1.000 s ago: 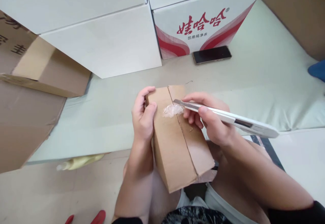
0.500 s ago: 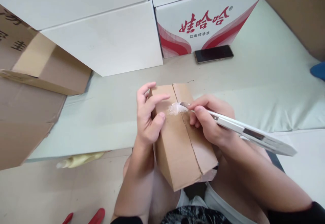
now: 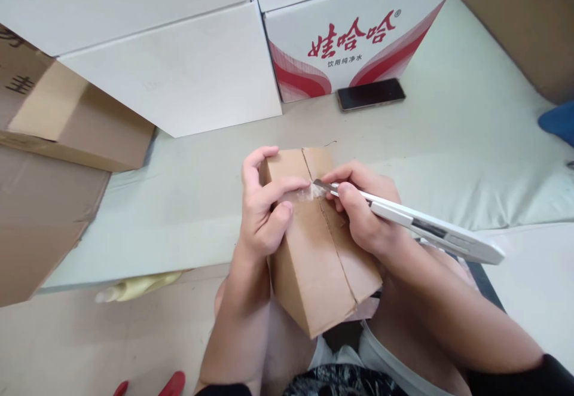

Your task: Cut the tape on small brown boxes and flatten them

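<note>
A small brown cardboard box (image 3: pixel 316 258) rests on my lap, its seam running lengthwise along the upper face. My left hand (image 3: pixel 266 207) grips the box's left side, with the index finger stretched over the top to a patch of clear tape (image 3: pixel 306 193). In my right hand (image 3: pixel 370 204) is a white utility knife (image 3: pixel 430 226), held like a pen. Its blade tip meets the seam at the tape, close to my left index fingertip. The knife's handle end points out to the right. The box's underside is hidden.
Behind the box, a black phone (image 3: pixel 371 94) lies on the pale green cloth (image 3: pixel 201 204) before a white carton with red lettering (image 3: pixel 345 43). Larger cardboard boxes (image 3: pixel 85 121) stand at the left. A yellowish bottle (image 3: pixel 139 286) lies below the cloth's edge. A blue object (image 3: pixel 558 122) shows at right.
My left index finger has reached farther right, onto the tape by the blade. The knife and my right hand have shifted slightly left, and the whole view has shifted a little.
</note>
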The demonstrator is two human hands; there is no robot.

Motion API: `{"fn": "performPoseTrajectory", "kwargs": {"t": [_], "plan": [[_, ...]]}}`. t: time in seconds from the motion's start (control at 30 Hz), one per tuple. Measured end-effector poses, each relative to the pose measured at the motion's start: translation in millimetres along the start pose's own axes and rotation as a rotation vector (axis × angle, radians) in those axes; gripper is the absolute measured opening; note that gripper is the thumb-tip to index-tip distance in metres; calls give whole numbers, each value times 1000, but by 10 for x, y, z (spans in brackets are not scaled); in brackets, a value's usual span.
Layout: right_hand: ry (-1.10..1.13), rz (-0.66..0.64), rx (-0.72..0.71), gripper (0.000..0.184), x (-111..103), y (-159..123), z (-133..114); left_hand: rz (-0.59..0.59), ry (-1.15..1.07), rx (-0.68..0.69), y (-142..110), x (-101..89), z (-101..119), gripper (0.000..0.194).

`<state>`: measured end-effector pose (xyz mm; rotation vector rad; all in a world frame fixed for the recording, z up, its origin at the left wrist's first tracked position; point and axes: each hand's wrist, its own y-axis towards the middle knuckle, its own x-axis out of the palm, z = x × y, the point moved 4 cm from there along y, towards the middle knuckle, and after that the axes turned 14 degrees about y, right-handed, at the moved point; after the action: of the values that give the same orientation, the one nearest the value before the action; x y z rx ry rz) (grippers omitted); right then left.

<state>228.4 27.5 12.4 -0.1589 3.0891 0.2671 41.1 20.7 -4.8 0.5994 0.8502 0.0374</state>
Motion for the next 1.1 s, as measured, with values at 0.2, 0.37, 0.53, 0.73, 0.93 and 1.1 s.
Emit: {"fn": "performPoseTrajectory", "kwargs": {"t": [0.2,0.37,0.53,0.73,0.93,1.1], "plan": [[-16,18,-39,17,7,-4,-8,-16,14,-8,-3,9,1,50],[-80,20,-85,18,25,-20,-18,-3,-3,-8,3,2,14,47],[-163,-25,-134,18,44,-11,-59,-15,12,-25,13,22,30,45],[-208,-55,-148,17,41,23,-69,14,16,-72,25,21,72,32],[-190,-72,-180,18,49,14,-64,46,-16,-97,41,16,91,28],[-169,-80,-188,18,45,0,-55,56,-10,-94,45,31,99,28]]}}
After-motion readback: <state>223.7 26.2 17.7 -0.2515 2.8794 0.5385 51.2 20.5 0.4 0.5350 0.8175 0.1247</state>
